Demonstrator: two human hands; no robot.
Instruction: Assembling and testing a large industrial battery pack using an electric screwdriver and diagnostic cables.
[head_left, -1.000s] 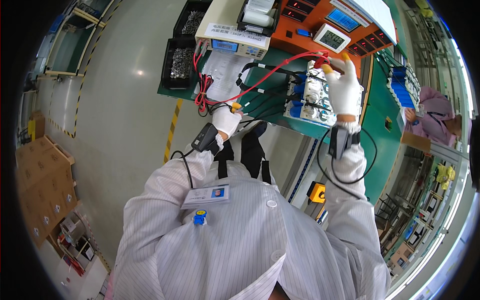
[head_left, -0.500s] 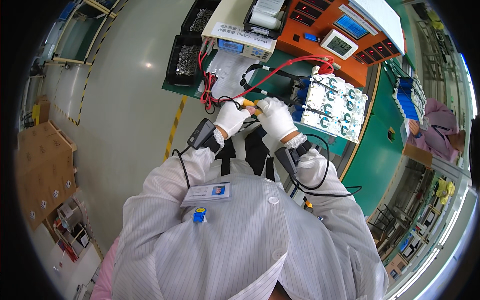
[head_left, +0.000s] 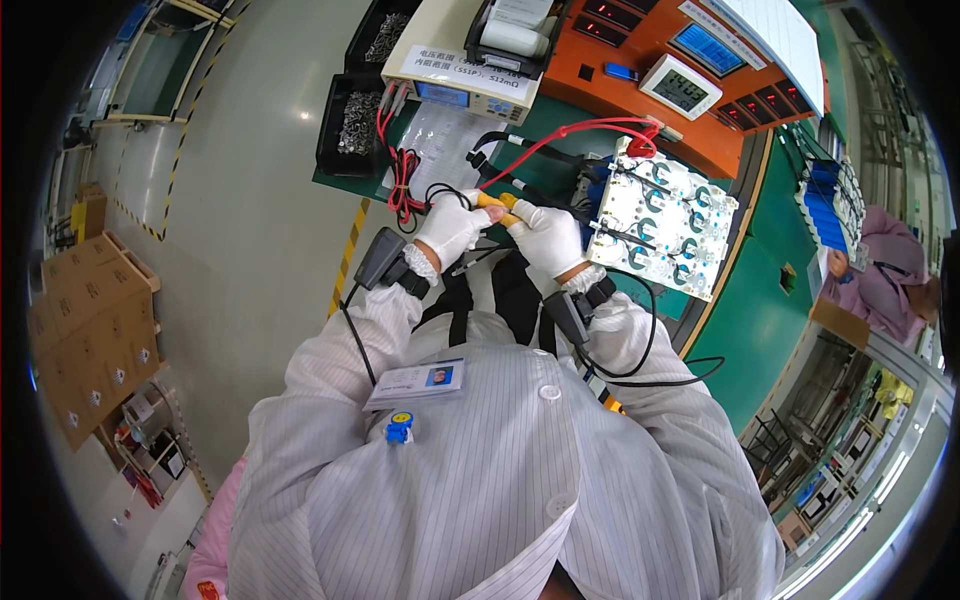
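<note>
My left hand (head_left: 452, 226) and right hand (head_left: 546, 238), both gloved, meet over the green bench (head_left: 770, 320). Each has its fingers closed around a yellow probe (head_left: 492, 201); the tips appear to touch, though the view is small. The white cell pack (head_left: 665, 215) lies just right of them. Two black bins (head_left: 345, 125) at the bench's left edge hold metal parts.

White-framed screen (head_left: 681, 85) on orange panel (head_left: 640, 110); brown cartons (head_left: 85, 330) left.

head cam | fisheye, looks steeply down | close above workbench (head_left: 760, 320)
</note>
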